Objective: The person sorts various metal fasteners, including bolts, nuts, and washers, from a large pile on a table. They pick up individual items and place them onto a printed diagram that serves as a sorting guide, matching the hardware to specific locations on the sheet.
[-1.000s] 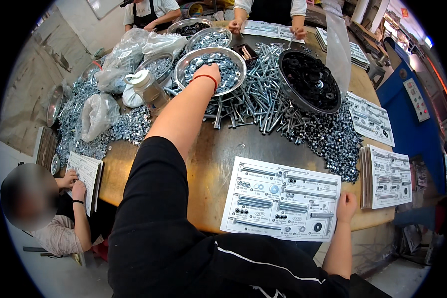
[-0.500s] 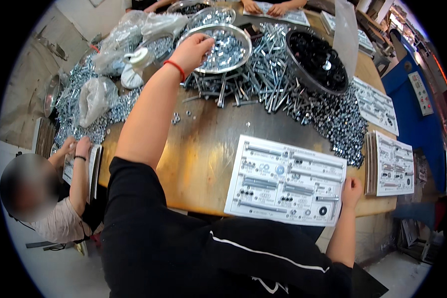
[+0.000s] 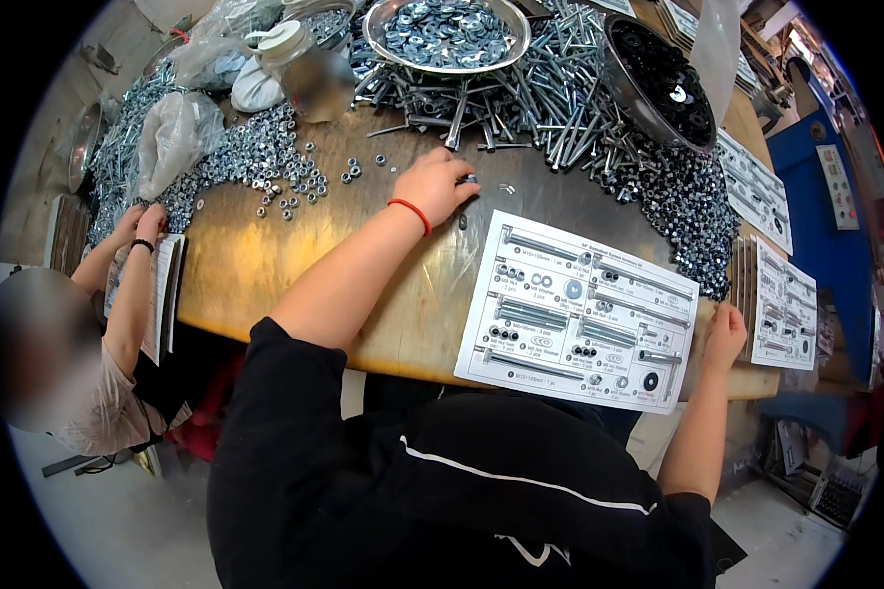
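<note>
Left hand [image 3: 440,185] sits knuckles-up on the wooden table [image 3: 265,265], red band [image 3: 410,214] round the wrist; fingers are curled together and look pinched on a small metal piece [image 3: 469,180] at the fingertips, too tiny to say if it's a washer or a nut. Just past those fingertips another loose washer [image 3: 506,187] lies on the table, and right below the hand starts the top edge of the white parts sheet [image 3: 580,312] with little bits of hardware laid out on it.

Right hand [image 3: 725,334] is at the far right edge of that same sheet, fingers closed, touching its edge; can't tell if it's actually gripping the paper or just resting against it. Beside it is a stack of more printed sheets [image 3: 781,314].

Beyond the left hand: a heap of long bolts [image 3: 550,93], a metal bowl of washers [image 3: 447,34], a dark bowl of black pieces [image 3: 663,79]; off to its left a scatter of nuts [image 3: 275,157] and plastic bags [image 3: 172,133]. Another person [image 3: 88,324] sits at the table's left end, hands on a sheet of their own.
</note>
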Action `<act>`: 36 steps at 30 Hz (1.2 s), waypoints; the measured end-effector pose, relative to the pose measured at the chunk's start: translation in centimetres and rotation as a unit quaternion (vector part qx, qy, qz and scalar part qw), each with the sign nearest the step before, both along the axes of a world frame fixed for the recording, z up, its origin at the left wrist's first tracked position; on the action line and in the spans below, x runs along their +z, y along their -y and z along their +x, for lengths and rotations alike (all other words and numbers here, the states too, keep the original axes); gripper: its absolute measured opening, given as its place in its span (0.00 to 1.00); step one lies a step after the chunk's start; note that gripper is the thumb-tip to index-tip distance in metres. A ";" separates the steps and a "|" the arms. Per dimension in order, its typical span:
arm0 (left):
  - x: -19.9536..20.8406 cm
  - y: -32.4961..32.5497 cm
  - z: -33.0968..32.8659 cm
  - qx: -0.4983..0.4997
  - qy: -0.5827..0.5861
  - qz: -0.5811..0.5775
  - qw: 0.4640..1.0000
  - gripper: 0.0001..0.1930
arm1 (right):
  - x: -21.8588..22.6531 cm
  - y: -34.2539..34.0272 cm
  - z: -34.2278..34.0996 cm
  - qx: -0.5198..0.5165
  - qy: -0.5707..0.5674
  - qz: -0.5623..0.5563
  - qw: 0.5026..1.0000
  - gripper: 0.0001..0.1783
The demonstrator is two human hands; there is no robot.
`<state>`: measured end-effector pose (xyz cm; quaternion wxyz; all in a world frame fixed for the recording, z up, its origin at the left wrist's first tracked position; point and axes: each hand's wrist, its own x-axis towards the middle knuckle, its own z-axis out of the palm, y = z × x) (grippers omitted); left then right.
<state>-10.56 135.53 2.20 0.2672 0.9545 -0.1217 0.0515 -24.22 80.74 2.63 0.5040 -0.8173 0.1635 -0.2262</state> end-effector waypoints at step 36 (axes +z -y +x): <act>-2.4 -4.1 -5.8 0.185 0.008 -0.207 0.961 0.08 | 0.9 -39.6 13.3 0.346 -0.062 -0.323 0.878 0.08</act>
